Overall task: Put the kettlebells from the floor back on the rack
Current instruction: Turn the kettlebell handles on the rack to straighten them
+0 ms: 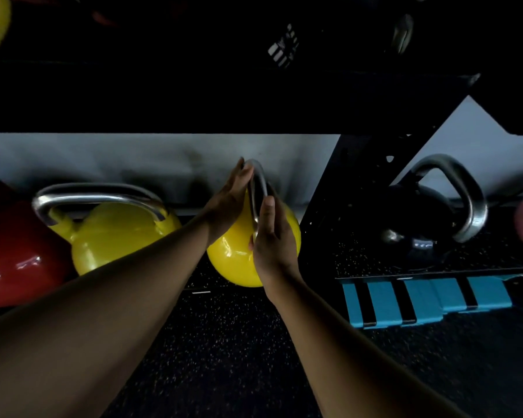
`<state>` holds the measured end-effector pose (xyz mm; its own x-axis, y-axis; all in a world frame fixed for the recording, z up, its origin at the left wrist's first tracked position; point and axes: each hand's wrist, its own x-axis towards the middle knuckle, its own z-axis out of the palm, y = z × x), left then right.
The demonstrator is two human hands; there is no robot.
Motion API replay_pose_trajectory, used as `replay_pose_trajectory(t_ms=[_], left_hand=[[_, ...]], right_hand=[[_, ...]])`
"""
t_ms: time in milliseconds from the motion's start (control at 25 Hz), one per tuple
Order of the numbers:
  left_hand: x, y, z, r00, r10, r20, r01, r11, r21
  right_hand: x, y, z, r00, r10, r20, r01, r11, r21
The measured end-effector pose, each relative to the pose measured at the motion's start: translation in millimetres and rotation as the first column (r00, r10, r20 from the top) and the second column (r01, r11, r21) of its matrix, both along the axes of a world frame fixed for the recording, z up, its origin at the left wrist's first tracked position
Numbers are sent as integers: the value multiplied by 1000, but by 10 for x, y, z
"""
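Two bare forearms reach forward from the lower corners and converge; left hand (228, 200) flat, fingers straight and pointing up; right hand (272, 236) facing it, fingers extended, palms close together.

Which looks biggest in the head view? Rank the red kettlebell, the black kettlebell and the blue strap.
1. Red kettlebell, though the frame edge cuts it off.
2 and 3. Black kettlebell and blue strap look alike in extent; the kettlebell's dark body blends into shadow, so I will not rank them.
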<state>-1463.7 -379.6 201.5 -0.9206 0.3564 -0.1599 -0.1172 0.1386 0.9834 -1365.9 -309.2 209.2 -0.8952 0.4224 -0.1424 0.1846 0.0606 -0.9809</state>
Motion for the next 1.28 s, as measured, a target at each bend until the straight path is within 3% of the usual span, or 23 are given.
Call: replay_pose_trajectory(t_ms=[720, 1080, 1280], left_hand=[[-37, -65, 35, 998, 10, -60, -13, 999, -51], [-21, -51, 67, 999, 28, -30, -30, 997, -64], [-12, -76, 95, 996, -78, -41, 68, 974, -216]], right_hand=[[-7, 6, 34, 990, 86, -114, -100, 987, -125], [-7, 38, -7, 986, 121, -111, -129, 989, -70], [15, 53, -30, 987, 139, -77, -142, 989, -45]])
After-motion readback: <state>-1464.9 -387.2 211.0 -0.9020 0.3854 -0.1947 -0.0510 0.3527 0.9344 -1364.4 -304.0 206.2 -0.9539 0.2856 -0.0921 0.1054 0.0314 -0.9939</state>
